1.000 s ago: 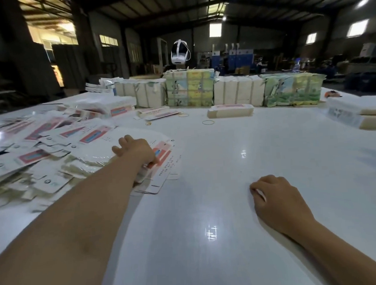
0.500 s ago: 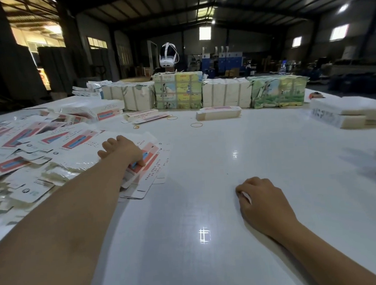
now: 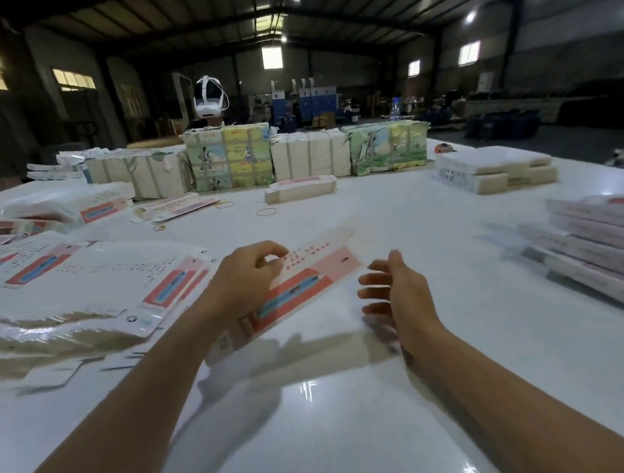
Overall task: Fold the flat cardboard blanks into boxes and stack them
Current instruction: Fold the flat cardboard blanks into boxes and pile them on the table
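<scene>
Cardboard blank [image 3: 307, 278] pinched flat in my left hand [image 3: 245, 277], right hand [image 3: 397, 289] spread empty; folded boxes [image 3: 596, 244] stacked right, heap of blanks [image 3: 87, 286] left unfolded.

I see both forearms bare up to the near edge of view, no sleeves showing; my left hand [image 3: 245, 277] and right hand [image 3: 398, 291] carry no gloves, rings or watch.

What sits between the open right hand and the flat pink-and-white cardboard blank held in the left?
Nothing visible. Only bare white table lies between the right hand and the blank gripped by the left hand.
</scene>
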`<state>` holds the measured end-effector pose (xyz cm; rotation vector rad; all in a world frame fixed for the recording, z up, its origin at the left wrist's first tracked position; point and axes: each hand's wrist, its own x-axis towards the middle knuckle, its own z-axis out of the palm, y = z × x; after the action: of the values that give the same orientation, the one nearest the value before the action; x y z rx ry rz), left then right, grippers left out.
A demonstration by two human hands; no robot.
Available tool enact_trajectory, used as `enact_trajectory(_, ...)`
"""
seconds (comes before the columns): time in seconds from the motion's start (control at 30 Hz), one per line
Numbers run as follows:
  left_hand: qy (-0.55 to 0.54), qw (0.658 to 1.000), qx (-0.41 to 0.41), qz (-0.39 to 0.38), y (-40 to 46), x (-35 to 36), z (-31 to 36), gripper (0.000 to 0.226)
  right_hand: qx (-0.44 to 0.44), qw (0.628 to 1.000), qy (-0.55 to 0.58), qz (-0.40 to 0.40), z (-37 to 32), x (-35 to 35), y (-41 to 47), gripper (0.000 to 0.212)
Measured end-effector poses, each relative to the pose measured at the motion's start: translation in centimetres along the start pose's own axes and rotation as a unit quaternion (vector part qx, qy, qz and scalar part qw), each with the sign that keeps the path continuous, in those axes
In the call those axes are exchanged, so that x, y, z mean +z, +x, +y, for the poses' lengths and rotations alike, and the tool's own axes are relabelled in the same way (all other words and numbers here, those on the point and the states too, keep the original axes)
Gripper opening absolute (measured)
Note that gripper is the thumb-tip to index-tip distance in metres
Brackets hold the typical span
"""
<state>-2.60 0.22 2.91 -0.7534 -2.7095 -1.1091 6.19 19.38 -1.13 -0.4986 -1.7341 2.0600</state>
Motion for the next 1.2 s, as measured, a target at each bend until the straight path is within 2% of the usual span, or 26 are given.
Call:
enact_trajectory(0.03, -0.001, 1.000, 0.004, -0.015, -0.7, 0.7, 0.3, 0.018, 0.051, 0.995, 0.090, -0.005, -0.5, -0.4, -0.1, 0.045)
enact_trajectory(0.07, 0.003, 1.000, 0.009, -0.026, -1.3, 1.4, 0.5, 0.018, 0.075, 0.988, 0.130, -0.020, -0.8, -0.7, -0.2, 0.046)
enact_trajectory(0.13, 0.004, 0.999, 0.020, -0.042, -2.4, 2.3, 0.5, 0.018, 0.055, 0.991, 0.097, -0.069, -1.0, -0.8, -0.8, 0.038)
enact_trajectory(0.2, 0.015, 0.999, 0.029, -0.037, -3.2, 2.9, 0.4, 0.018, 0.017, 0.996, 0.034, -0.081, -0.9, -0.7, -1.1, 0.024)
enact_trajectory(0.23, 0.055, 0.997, 0.042, -0.029, -3.5, 3.2, 0.4, 0.031, 0.004, 0.997, 0.016, -0.076, -0.8, -0.7, -1.2, 0.021)
enact_trajectory(0.33, 0.209, 0.973, 0.096, -0.023, -4.4, 4.2, 1.2, 0.094, -0.029, 0.996, -0.017, -0.079, -0.8, -0.4, -1.8, 0.018)
enact_trajectory(0.4, 0.257, 0.958, 0.125, -0.014, -4.7, 5.1, 1.7, 0.113, -0.042, 0.994, -0.033, -0.098, -0.6, -0.4, -2.1, 0.016)
enact_trajectory(0.47, 0.258, 0.955, 0.147, 0.012, -4.7, 5.5, 1.8, 0.107, -0.041, 0.991, -0.027, -0.121, -0.7, -0.5, -2.1, 0.015)
enact_trajectory(0.6, 0.179, 0.966, 0.177, 0.067, -4.6, 4.9, 1.5, 0.096, -0.001, 0.977, 0.059, -0.205, -1.2, -1.0, -1.7, 0.017)
enact_trajectory(0.7, 0.178, 0.959, 0.202, 0.090, -4.8, 4.5, 1.5, 0.094, 0.013, 0.969, 0.079, -0.235, -1.3, -1.2, -1.5, 0.019)
enact_trajectory(0.77, 0.199, 0.950, 0.218, 0.098, -4.8, 4.4, 1.5, 0.095, -0.004, 0.968, 0.045, -0.247, -1.2, -1.5, -1.4, 0.020)
enact_trajectory(0.93, 0.259, 0.933, 0.231, 0.090, -4.8, 4.1, 1.5, 0.098, -0.103, 0.957, -0.131, -0.237, -1.3, -2.1, -1.4, 0.018)
enact_trajectory(1.07, 0.265, 0.931, 0.228, 0.101, -4.9, 4.1, 2.3, 0.090, -0.113, 0.959, -0.163, -0.201, -1.1, -2.0, -1.1, 0.024)
enact_trajectory(1.2, 0.272, 0.923, 0.239, 0.128, -4.8, 3.8, 2.7, 0.076, -0.070, 0.969, -0.117, -0.206, -1.0, -2.3, -1.1, 0.026)
